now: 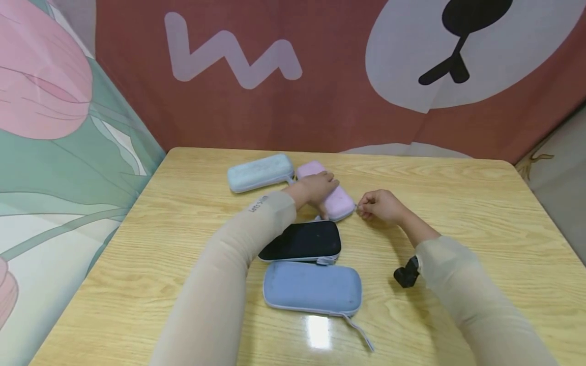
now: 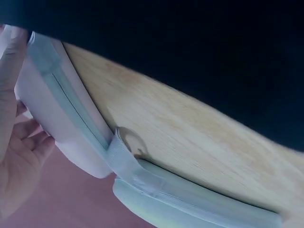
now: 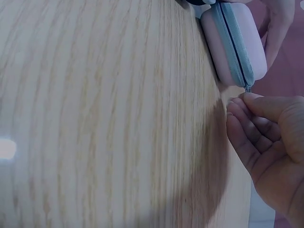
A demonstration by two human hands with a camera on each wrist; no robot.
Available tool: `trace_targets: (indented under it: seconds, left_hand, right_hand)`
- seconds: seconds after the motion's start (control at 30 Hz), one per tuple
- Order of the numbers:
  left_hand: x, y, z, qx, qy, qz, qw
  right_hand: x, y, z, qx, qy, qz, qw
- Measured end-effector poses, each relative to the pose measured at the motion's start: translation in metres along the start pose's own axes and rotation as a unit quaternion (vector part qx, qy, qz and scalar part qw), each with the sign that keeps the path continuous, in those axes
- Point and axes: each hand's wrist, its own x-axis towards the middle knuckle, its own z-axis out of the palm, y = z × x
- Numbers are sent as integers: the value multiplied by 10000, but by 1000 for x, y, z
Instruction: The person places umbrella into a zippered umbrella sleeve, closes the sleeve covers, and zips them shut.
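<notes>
A pink zip case lies at an angle near the back of the table. My left hand reaches across it and grips it, thumb on the near side and fingers over the far side. At the case's right end, my right hand pinches the small zipper pull between thumb and forefinger. In the right wrist view the zipper runs closed along the case's side, as far as it shows. The left wrist view shows the left fingers against the pink case.
A pale blue case lies just left of the pink one. Nearer stand a black case, partly behind the left forearm, and a blue case with its strap trailing right. A dark wrist device hangs under the right sleeve.
</notes>
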Motion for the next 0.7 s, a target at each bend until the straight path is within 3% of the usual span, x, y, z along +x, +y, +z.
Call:
trace_targets:
  seconds: [0.4,0.57,0.7]
  left_hand:
    - [-10,-11,-1,-1000,18,207,9948]
    - [-16,-14,3,-898,179,481,9946]
    - [-19,-15,7,-770,266,446,9957]
  right_hand:
    - [-4,12,-13,257,384,229,9987]
    - [-5,15,-12,281,521,21,9982]
    - [-7,17,-11,166,557,22,9983]
